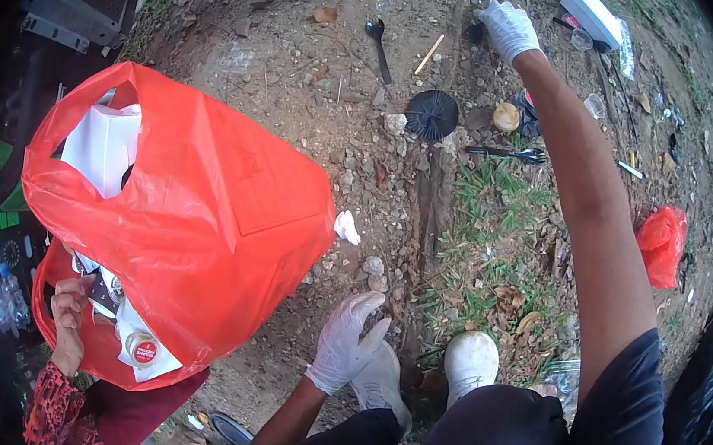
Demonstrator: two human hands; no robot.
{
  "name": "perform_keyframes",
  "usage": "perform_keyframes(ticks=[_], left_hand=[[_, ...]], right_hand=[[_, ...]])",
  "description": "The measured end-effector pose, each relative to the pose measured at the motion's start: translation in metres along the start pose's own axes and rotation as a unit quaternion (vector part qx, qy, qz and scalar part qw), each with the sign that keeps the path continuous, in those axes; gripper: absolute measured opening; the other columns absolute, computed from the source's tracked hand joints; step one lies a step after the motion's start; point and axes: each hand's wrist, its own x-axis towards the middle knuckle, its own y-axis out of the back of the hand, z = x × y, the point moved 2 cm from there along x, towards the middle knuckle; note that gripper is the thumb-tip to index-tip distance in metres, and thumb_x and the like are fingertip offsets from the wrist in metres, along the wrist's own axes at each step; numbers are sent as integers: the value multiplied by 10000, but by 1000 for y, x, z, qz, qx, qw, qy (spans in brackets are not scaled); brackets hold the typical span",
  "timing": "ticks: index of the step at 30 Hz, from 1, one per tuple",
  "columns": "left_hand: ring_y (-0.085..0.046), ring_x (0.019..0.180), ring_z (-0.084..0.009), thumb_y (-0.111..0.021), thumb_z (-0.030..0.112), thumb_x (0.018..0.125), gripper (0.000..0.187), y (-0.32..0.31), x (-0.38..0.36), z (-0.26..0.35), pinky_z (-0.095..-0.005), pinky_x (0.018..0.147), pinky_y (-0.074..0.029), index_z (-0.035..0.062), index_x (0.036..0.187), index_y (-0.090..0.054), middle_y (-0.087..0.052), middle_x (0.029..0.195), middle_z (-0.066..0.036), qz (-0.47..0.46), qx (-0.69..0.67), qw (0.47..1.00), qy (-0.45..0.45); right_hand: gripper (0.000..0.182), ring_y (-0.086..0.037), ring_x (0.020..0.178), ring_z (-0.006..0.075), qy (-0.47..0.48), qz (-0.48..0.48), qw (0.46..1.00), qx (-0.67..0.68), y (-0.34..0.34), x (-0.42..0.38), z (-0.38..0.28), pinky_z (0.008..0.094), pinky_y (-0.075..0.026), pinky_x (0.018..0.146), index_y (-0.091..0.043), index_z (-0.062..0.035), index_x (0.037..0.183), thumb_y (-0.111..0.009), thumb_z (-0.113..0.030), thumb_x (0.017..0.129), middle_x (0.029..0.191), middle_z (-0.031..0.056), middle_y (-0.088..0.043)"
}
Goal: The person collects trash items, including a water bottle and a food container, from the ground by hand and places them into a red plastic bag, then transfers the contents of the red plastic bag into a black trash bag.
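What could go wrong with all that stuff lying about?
The lower black fork has prongs that might poke the gloved right hand if grabbed carelessly. The stuffed, thin-looking big red bag could tear, and the white box by its opening might slip out if the bag tips.
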Motion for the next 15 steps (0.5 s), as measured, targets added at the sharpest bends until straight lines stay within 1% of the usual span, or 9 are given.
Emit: perform_keyframes(ticks=[2,3,5,6,10,12,13,14,15], left_hand=[[-618,1279,-375,-740,170,970,431,2,2,-1,-455,1108,-476,18,1356,-622,-656,1352,-200,0,1,1000,11],[-618,1277,-375,-739,170,970,433,1,4,-1,-455,1109,-475,18,1357,-619,-656,1352,-198,-7,2,1000,17],[-619,1275,-375,-737,171,971,434,-1,5,3,-455,1110,-475,17,1358,-616,-656,1353,-196,-17,4,1000,24],[-622,1272,-371,-740,156,966,432,-1,13,7,-452,1107,-478,18,1357,-616,-658,1349,-194,-7,-3,1000,3],[-647,1238,-348,-751,85,951,417,-3,61,35,-430,1073,-504,19,1345,-630,-669,1335,-185,37,-29,996,-70],[-664,1209,-328,-739,104,972,351,-3,100,58,-415,1039,-512,24,1305,-657,-681,1309,-172,65,-59,993,-76],[-691,1148,-290,-735,118,981,329,-5,127,63,-382,979,-531,27,1291,-671,-700,1270,-159,114,7,981,-159],[-704,1096,-249,-728,135,993,300,-6,155,70,-356,941,-539,27,1271,-687,-717,1230,-142,143,-7,973,-181],[-711,1060,-209,-717,151,1010,271,-8,181,77,-340,935,-546,28,1251,-701,-738,1170,-124,139,-44,978,-149]], right_hand=[[285,-721,1016,313,32,-3,999,-31,-7,3,0,440,-601,826,-742,-138,1197,-635,-74,940,1067,123,-700],[285,-721,1016,313,32,-3,999,-28,-10,4,2,440,-601,826,-742,-138,1197,-635,-74,940,1067,123,-700],[201,-721,961,297,41,23,998,-32,-6,1,3,426,-594,789,-739,-105,1104,-649,-88,924,1032,130,-697],[156,-717,917,287,57,27,996,-57,0,-6,5,424,-587,766,-727,-79,1059,-664,-109,920,981,138,-693],[157,-728,959,284,63,46,995,-56,-12,-27,24,414,-589,758,-712,-50,1041,-677,-109,900,986,152,-706],[120,-658,792,232,47,130,986,87,-33,-40,51,356,-529,667,-672,-42,1027,-611,-122,962,873,111,-657],[121,-623,709,206,39,177,971,159,-37,-51,62,327,-500,622,-652,-38,1020,-577,-128,993,816,90,-632],[195,-653,790,182,125,77,943,-299,-42,-69,65,331,-529,691,-654,-28,1038,-535,-179,1072,823,88,-648],[195,-653,790,182,125,75,944,-297,-23,-89,78,331,-529,691,-654,-28,1038,-535,-179,1072,823,88,-648]])
